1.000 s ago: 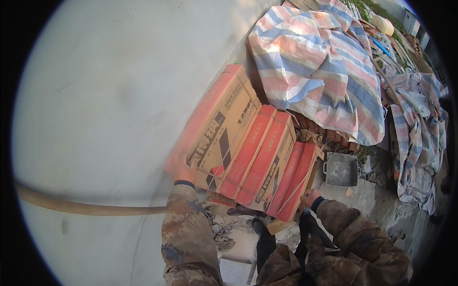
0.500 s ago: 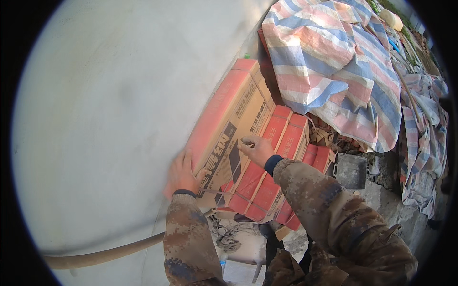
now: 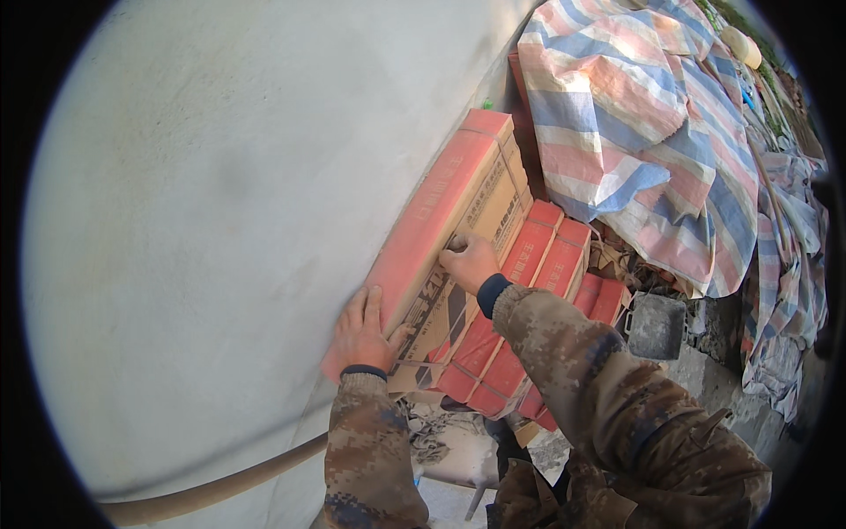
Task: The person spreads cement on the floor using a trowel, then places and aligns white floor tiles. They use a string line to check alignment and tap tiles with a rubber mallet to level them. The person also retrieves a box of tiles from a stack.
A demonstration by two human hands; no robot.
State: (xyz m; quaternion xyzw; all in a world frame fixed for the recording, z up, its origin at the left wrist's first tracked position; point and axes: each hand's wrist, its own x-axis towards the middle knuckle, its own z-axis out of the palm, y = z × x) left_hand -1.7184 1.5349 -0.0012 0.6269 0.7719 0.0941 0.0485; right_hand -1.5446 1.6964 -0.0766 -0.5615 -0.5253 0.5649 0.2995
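A long red and brown cardboard box (image 3: 432, 207) stands tilted along the wall, bound with thin straps. My left hand (image 3: 363, 337) lies over its near end, with fingers apart on the red upper side and the thumb against the brown face. Higher up, my right hand (image 3: 471, 263) is closed in a curled grip at the brown face, near the red edge. What its fingers hold, if anything, is hidden. Right beside this box are several red strapped boxes (image 3: 535, 256), stacked in steps.
A pale wall (image 3: 211, 220) fills the left side. A red, white and blue striped sheet (image 3: 643, 132) covers a heap at the far right. A dark grey tub (image 3: 657, 324) sits right of the boxes. A brown pipe (image 3: 220, 494) runs along the wall low at left.
The whole view has shifted, so the boxes appear farther right. Against the box, my right hand has moved left toward its red edge, its fingers curling tighter. My left hand stays on the near end.
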